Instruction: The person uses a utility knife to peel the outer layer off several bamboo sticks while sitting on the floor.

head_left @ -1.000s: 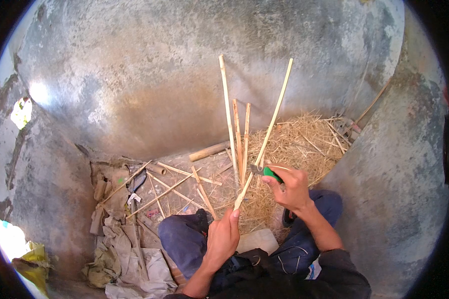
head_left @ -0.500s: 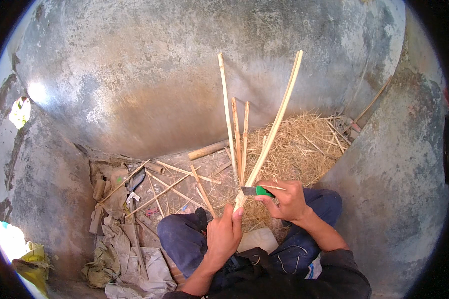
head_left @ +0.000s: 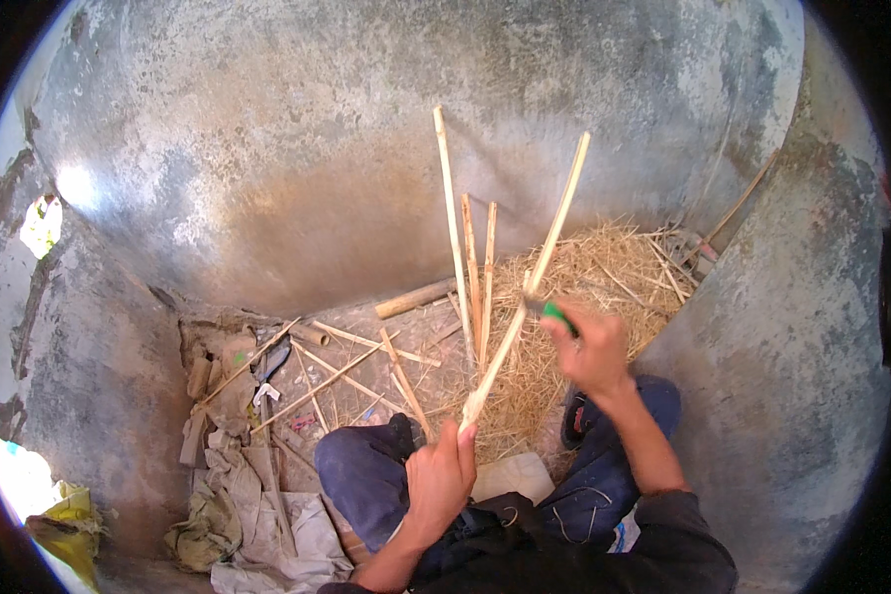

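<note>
My left hand (head_left: pixel 440 477) is closed around the lower end of a long, pale wooden stick (head_left: pixel 564 208) that slants up and away to the right. A bulging, rough knot shows on the stick just above my thumb. Farther up, my right hand (head_left: pixel 599 348) is closed on a knife with a green handle (head_left: pixel 558 317). The knife's dark blade lies against the stick around its middle; motion blurs this hand a little. Beyond the stick, a tall peeled stick (head_left: pixel 449 208) and two shorter brownish sticks (head_left: pixel 488 267) lean on the wall.
A curved, stained grey wall (head_left: pixel 346 148) surrounds me. Straw and shavings (head_left: pixel 604 287) are heaped at the far right. Several thin sticks (head_left: pixel 342 374) lie crisscrossed on the floor at left, near a thicker pole (head_left: pixel 416 297). Crumpled sacking (head_left: pixel 277 535) lies beside my left knee.
My right hand has moved the knife up along the stick, away from my left hand. The stick's upper end is lower. My left hand has shifted slightly down.
</note>
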The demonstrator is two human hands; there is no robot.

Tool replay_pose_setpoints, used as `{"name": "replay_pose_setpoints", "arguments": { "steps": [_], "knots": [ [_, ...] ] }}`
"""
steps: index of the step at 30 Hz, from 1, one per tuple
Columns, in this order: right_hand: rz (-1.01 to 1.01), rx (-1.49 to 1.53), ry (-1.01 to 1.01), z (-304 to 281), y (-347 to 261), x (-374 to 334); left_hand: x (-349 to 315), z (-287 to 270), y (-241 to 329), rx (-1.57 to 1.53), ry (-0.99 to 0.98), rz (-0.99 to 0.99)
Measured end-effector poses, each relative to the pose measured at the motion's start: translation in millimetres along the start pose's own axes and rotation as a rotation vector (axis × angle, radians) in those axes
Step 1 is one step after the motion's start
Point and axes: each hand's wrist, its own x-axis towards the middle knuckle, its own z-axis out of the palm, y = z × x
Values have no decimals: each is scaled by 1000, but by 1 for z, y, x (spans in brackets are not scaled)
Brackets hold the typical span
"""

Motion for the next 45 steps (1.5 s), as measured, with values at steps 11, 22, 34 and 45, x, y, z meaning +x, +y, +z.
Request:
{"name": "replay_pose_setpoints", "arguments": {
  "steps": [11, 22, 34, 45],
  "knots": [
    [290, -154, -86, -5, 102, 85, -29, 2, -18, 2, -116, -132],
    [402, -487, -1164, 37, 211, 59, -33, 1, -59, -49, -78, -196],
    [276, 279, -481, 7, 15, 3, 12, -14, -23, -248, 64, -131],
    [20, 403, -287, 15, -49, -42, 13, -13, -7, -549, -142, -113]
  ]
}}
